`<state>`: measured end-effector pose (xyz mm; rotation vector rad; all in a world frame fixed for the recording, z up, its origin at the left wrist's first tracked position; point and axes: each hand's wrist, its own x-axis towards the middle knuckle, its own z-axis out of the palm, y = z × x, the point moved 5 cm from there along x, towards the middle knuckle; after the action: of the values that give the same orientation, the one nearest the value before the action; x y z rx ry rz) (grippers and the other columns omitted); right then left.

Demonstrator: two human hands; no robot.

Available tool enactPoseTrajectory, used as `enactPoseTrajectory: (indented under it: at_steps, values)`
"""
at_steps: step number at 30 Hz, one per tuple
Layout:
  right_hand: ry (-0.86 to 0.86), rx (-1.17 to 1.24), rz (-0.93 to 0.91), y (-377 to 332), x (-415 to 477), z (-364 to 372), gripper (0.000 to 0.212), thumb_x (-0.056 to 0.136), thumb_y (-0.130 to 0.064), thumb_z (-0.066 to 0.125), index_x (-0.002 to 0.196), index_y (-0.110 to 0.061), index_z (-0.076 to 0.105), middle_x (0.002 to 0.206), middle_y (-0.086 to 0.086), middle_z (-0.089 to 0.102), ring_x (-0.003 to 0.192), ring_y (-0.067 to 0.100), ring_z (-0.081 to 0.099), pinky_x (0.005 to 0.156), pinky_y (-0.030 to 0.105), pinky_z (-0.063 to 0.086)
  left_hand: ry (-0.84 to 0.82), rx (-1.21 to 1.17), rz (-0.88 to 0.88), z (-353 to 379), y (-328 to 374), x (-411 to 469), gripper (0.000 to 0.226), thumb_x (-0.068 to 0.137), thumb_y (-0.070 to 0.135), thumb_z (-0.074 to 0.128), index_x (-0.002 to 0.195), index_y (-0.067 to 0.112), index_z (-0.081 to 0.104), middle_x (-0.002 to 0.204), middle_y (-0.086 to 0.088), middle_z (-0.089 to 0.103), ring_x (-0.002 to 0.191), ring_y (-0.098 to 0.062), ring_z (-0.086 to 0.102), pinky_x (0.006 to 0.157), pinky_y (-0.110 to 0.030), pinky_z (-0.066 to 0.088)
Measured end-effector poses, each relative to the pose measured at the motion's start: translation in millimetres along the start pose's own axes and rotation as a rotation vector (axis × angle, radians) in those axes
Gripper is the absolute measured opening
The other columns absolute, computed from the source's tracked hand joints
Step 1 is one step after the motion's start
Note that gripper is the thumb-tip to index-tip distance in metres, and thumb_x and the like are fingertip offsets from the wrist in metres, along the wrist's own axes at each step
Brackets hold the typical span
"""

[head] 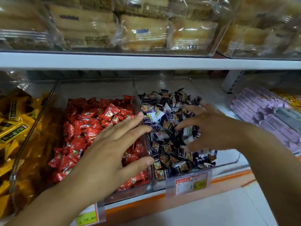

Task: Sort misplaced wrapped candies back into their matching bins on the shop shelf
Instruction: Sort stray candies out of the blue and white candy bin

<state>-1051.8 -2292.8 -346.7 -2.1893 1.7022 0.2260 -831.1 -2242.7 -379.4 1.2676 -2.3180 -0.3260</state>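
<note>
Bins of wrapped candy side by side on a white shop shelf (231, 172), seen from the head camera looking forward and down. In the middle, a clear red bin (97, 90) heaped with red candies (84, 126) in shiny foil. Just right of it, wall against wall, a second clear purple bin (171, 84) filled with dark purple candies (169, 144), some with white ends and a small picture on the wrapper.

Left hand (112, 144) held wide and flat above the front right part of the red heap, fingers straight and a little apart, fingertips reaching past the dividing wall toward the purple side, thumb out near the front corner. Nothing gripped. Right hand (210, 126) over the middle of the purple heap, blurred, fingers spread wide and bent down at the tips. Touching the wrappers or just above them: cannot tell. Anything under the palm hidden. No stray wrapper to be made out with certainty in either heap.

Further left, yellow packets (14, 126) in another clear bin. Further right, lilac packets (260, 111) lying flat on the same shelf. Price tag (191, 183) in a clear holder at the front of the purple bin, and a second tag (87, 217) below the red bin — just beside the left forearm. On the upper shelf (146, 61), pale cakes (143, 33) in clear wrapping, blurred.
</note>
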Motion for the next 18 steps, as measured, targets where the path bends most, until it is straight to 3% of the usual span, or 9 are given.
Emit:
enactPoseTrajectory:
  at_steps: [3, 5, 8, 12, 16, 18]
  values:
    - [-0.066, 0.005, -0.237, -43.0, -0.3, 20.3, 0.037, 0.075, -0.054, 0.072, 0.11, -0.055, 0.06, 0.155, -0.029, -0.008, 0.141, 0.004, -0.025, 0.117, 0.048, -0.015, 0.005, 0.012, 0.006, -0.8, -1.3, 0.0, 0.066, 0.079, 0.082, 0.028, 0.14, 0.06, 0.018, 0.151, 0.041, -0.004, 0.139, 0.015, -0.006, 0.108, -0.019, 0.007]
    - [-0.112, -0.056, -0.32, -60.8, 11.0, 47.5, 0.029, 0.077, -0.053, 0.071, 0.105, -0.045, 0.065, 0.156, -0.025, -0.009, 0.141, 0.009, -0.028, 0.113, 0.051, -0.02, 0.005, 0.016, 0.006, -0.9, -1.7, 0.6, 0.065, 0.079, 0.082, 0.029, 0.14, 0.059, 0.02, 0.152, 0.04, -0.001, 0.14, 0.014, -0.003, 0.108, -0.02, 0.008]
    - [0.006, -0.179, -0.251, -45.5, 30.3, 56.1, 0.035, 0.074, -0.059, 0.07, 0.106, -0.046, 0.066, 0.158, -0.02, -0.009, 0.143, 0.018, -0.026, 0.11, 0.06, -0.02, 0.013, 0.014, 0.008, -1.1, -1.0, 2.5, 0.064, 0.08, 0.081, 0.031, 0.139, 0.057, 0.025, 0.152, 0.039, 0.002, 0.141, 0.013, 0.0, 0.108, -0.022, 0.011]
    - [0.166, -0.21, -0.127, -6.9, 33.2, 33.6, 0.034, 0.075, -0.059, 0.069, 0.108, -0.053, 0.063, 0.159, -0.019, -0.007, 0.146, 0.023, -0.019, 0.113, 0.055, -0.014, 0.015, 0.017, 0.009, 0.4, 1.1, 2.4, 0.063, 0.08, 0.082, 0.028, 0.138, 0.059, 0.022, 0.152, 0.038, 0.002, 0.141, 0.013, 0.0, 0.11, -0.024, 0.008]
    - [0.134, -0.068, -0.048, 13.9, 19.8, 19.2, 0.031, 0.072, -0.064, 0.068, 0.102, -0.06, 0.061, 0.159, -0.02, -0.003, 0.146, 0.018, -0.017, 0.119, 0.048, -0.005, 0.011, 0.006, 0.01, 0.8, -1.0, 1.3, 0.062, 0.082, 0.079, 0.031, 0.139, 0.055, 0.026, 0.154, 0.035, 0.005, 0.143, 0.009, 0.004, 0.111, -0.029, 0.011]
    - [0.082, -0.047, -0.062, 11.6, 9.0, 17.4, 0.032, 0.072, -0.064, 0.068, 0.103, -0.063, 0.059, 0.157, -0.025, -0.008, 0.144, 0.011, -0.023, 0.118, 0.045, -0.01, 0.002, 0.008, 0.005, 1.3, -1.3, 1.1, 0.063, 0.083, 0.078, 0.031, 0.141, 0.053, 0.026, 0.154, 0.034, 0.005, 0.143, 0.009, 0.004, 0.11, -0.029, 0.011]
